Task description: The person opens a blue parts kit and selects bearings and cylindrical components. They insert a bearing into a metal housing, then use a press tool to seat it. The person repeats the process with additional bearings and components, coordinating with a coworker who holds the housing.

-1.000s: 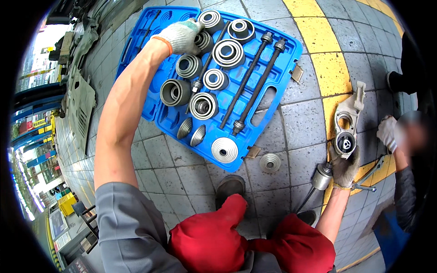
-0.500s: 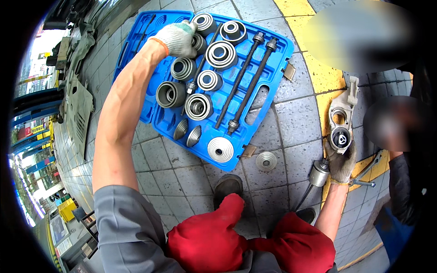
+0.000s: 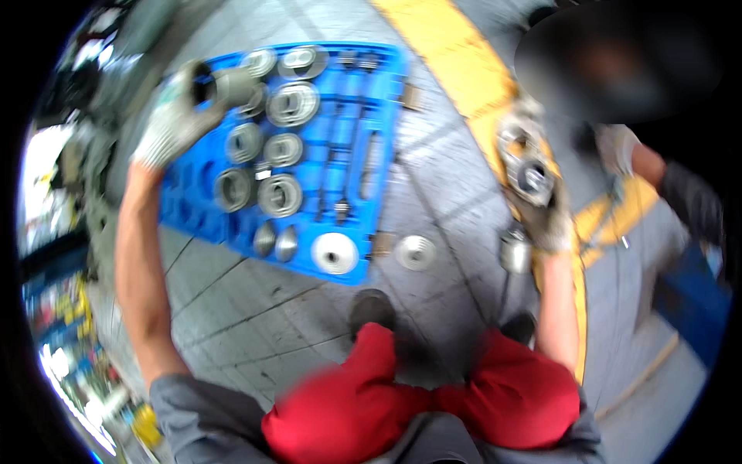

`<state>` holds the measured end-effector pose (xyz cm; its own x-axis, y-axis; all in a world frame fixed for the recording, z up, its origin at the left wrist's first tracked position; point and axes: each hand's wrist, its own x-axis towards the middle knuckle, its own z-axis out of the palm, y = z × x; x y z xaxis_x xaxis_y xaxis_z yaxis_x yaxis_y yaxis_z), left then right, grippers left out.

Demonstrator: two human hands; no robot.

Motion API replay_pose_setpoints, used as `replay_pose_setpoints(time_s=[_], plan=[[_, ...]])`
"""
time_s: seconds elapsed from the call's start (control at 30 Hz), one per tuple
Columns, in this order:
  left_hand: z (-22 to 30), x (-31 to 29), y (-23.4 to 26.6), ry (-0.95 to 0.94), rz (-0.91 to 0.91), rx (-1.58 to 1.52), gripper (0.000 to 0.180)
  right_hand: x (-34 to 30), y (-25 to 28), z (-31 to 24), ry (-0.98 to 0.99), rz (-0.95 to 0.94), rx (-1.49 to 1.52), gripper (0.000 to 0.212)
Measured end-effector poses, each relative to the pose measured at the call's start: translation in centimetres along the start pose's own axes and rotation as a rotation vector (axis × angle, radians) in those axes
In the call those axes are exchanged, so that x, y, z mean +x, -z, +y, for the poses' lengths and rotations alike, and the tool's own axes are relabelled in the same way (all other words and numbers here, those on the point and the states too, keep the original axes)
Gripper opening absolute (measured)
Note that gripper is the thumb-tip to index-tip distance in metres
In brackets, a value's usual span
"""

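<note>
My left hand, in a pale knit glove, is closed around a grey metal sleeve. The sleeve's dark open end faces the fingers. Just beneath it lies an open blue tool case holding several metal rings and sleeves, long threaded rods and a stepped disc. At the right, my gloved right hand is wrapped around a cast metal bracket, which has a round bushing at its near end. Beside that wrist is a metal cylinder with a rod. Motion blurs the view.
Another stepped disc lies on the tiled floor right of the case. A co-worker's gloved hand is at the far right, near a thin metal tool. Yellow stripes cross the floor; a blue object stands at right.
My left hand has lifted the sleeve from among the case's parts and moved left with it. The right hand keeps its hold on the bracket. The whole view has shifted.
</note>
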<state>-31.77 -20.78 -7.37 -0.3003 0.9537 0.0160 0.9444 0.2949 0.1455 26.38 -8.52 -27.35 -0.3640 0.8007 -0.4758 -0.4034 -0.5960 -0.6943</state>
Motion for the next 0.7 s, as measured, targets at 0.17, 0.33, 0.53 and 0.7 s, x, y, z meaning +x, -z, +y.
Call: replay_pose_setpoints(time_s=[0.17, 0.33, 0.53, 0.7], plan=[[13.2, -4.1, -4.0, -0.276, -0.014, -0.462, 0.067, 0.2, -1.6, -0.7, -0.058, 0.041, 0.077, 0.051], [26.5, -2.7, -10.4, -0.398, -0.194, -0.635, 0.073, -0.4, -1.1, -1.5, -0.043, 0.036, 0.09, 0.047], [33.1, -0.7, -15.0, -0.505, -0.186, -0.635, 0.068, 0.2, -0.7, -0.4, -0.05, 0.022, 0.119, 0.042], [35.2, 0.4, -15.8, -0.579, -0.187, -0.578, 0.067, 0.2, -0.4, -0.4, -0.061, 0.023, 0.125, 0.039]])
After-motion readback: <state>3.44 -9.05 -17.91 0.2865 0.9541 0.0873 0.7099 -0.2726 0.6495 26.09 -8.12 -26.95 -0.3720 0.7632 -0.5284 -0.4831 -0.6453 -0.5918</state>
